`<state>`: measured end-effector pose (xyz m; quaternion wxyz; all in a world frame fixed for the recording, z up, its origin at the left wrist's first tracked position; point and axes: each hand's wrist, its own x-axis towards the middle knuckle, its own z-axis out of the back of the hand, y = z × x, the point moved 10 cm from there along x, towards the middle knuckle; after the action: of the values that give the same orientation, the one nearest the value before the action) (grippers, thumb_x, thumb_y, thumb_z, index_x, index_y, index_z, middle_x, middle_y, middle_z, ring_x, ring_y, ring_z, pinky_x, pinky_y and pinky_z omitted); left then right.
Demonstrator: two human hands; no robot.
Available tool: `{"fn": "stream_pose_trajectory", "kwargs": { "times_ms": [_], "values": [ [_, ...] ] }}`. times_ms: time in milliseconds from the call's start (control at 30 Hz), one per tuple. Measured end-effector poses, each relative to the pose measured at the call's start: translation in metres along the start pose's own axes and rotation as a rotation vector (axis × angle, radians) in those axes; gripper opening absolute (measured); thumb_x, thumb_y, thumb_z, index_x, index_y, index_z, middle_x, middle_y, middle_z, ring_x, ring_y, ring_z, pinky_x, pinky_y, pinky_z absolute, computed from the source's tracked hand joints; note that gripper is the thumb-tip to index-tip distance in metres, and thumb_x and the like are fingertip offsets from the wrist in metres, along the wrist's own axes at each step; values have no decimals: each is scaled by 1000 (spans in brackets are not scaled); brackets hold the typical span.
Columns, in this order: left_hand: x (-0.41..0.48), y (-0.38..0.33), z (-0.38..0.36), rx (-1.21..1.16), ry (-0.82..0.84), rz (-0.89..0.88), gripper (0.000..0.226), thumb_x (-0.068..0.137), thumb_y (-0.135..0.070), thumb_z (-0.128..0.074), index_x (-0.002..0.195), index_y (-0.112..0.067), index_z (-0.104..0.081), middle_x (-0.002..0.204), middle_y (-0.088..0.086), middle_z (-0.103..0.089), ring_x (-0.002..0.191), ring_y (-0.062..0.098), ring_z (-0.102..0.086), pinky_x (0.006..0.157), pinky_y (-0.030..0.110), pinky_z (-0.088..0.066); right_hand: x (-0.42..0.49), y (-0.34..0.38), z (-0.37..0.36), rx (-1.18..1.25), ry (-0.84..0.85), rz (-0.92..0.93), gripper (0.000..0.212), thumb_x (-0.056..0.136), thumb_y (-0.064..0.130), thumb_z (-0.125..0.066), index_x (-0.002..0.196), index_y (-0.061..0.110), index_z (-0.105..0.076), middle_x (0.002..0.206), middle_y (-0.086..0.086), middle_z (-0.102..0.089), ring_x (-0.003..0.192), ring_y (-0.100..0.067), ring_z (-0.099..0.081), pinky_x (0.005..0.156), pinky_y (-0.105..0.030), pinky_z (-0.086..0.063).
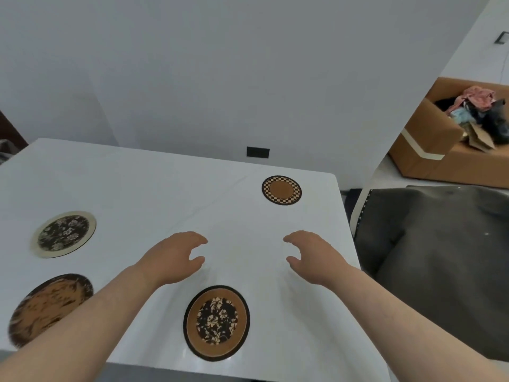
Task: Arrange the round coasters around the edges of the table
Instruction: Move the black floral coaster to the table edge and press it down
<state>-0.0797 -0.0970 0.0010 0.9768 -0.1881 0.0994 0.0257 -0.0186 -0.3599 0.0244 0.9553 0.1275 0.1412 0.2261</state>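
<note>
Surveying from the left, four round coasters lay flat on the white table (165, 188). A cream-rimmed floral coaster (64, 234) sat near the left side. A brown streaked coaster (49, 307) lay nearer the front-left corner, partly covered by the left forearm. The left hand (170, 257) was held over mid-table, fingers loosely curled, grasping nothing. A brown-rimmed floral coaster (216, 322) rested close to the near edge, between the forearms. The right hand (311, 257) mirrored the left, relaxed and empty. A checkered coaster (281, 190) lay toward the far right corner.

Judgement: placement appeared largely complete. Any adjustment should be made by flat sliding, keeping even gaps and equal setback from the edge. Being discs, the coasters had no long axis; only the near coaster's floral stem gave direction, running roughly front to back.
</note>
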Motion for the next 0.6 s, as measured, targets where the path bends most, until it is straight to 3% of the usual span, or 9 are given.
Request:
{"fn": "stream_pose_trajectory", "kwargs": {
  "times_ms": [400, 600],
  "values": [
    [-57, 34, -44, -43, 92, 121, 47, 93, -40, -52, 139, -29, -44, 146, -9, -44, 132, 11, -41, 108, 28, -34, -37, 21, -54, 21, 136, 8, 52, 95, 26, -49, 146, 26, -38, 153, 7, -37, 141, -14, -32, 115, -29, -27],
    [-74, 45, -89, -62, 153, 237, 44, 93, -38, -51, 135, -24, -49, 132, -2, -54, 120, 17, -51, 97, 29, -42, -36, 31, -109, 30, 231, 37, 49, 97, 28, -48, 145, 23, -39, 152, 3, -40, 139, -16, -35, 114, -29, -27]
  ]
}}
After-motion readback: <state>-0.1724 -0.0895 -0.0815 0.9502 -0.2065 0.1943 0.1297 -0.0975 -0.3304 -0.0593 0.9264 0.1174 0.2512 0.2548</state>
